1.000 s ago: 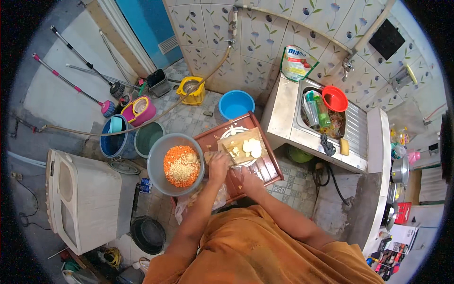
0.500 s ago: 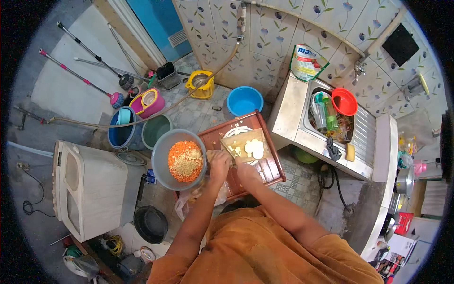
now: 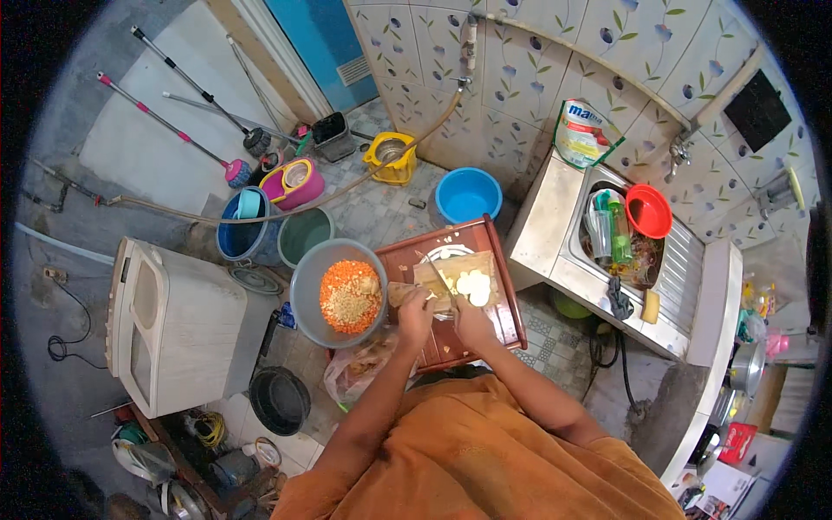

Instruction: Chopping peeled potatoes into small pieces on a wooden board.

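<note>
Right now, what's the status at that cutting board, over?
Left hand steadying a pale vegetable on the cutting board. Right hand gripping the knife, blade over the board. White slices piled to the right. Grey bowl of chopped bits close by left.

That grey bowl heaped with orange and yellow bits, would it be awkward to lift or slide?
The grey bowl is wide and heaped with chopped pieces, so it is probably heavy for one hand. Its rim overlaps the wooden tray, so a push might tilt it and spill some. It looks rigid, likely not fragile.
</note>
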`<state>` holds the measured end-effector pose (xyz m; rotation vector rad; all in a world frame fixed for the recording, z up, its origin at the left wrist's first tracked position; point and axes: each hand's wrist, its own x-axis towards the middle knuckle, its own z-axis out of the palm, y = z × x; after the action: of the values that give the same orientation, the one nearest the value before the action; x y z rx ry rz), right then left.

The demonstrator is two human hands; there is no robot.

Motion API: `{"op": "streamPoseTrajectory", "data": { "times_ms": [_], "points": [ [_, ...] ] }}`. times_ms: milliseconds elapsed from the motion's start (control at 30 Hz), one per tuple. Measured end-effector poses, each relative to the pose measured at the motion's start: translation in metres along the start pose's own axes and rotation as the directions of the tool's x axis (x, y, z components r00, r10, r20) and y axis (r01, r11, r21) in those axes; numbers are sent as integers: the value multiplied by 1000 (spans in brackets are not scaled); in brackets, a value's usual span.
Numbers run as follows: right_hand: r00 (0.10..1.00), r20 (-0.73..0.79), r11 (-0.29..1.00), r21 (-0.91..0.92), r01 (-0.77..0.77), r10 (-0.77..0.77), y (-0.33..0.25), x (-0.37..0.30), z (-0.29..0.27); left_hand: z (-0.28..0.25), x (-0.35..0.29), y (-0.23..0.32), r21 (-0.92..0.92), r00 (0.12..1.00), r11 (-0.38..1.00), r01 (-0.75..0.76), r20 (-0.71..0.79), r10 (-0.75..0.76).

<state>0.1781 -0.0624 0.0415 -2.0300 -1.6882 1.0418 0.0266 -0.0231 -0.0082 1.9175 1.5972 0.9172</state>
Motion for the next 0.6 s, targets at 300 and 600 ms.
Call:
{"op": "streamPoseTrajectory", "data": {
  "times_ms": [300,600],
  "points": [
    [990,-42,984,115,135,-131,12,-2,-3,-2,-4,16,-154,984,973,170,-28,-176],
    [992,63,994,18,106,-107,-6,-7,-8,4,-1,7,-105,965,969,224,-119,-236]
  ]
}}
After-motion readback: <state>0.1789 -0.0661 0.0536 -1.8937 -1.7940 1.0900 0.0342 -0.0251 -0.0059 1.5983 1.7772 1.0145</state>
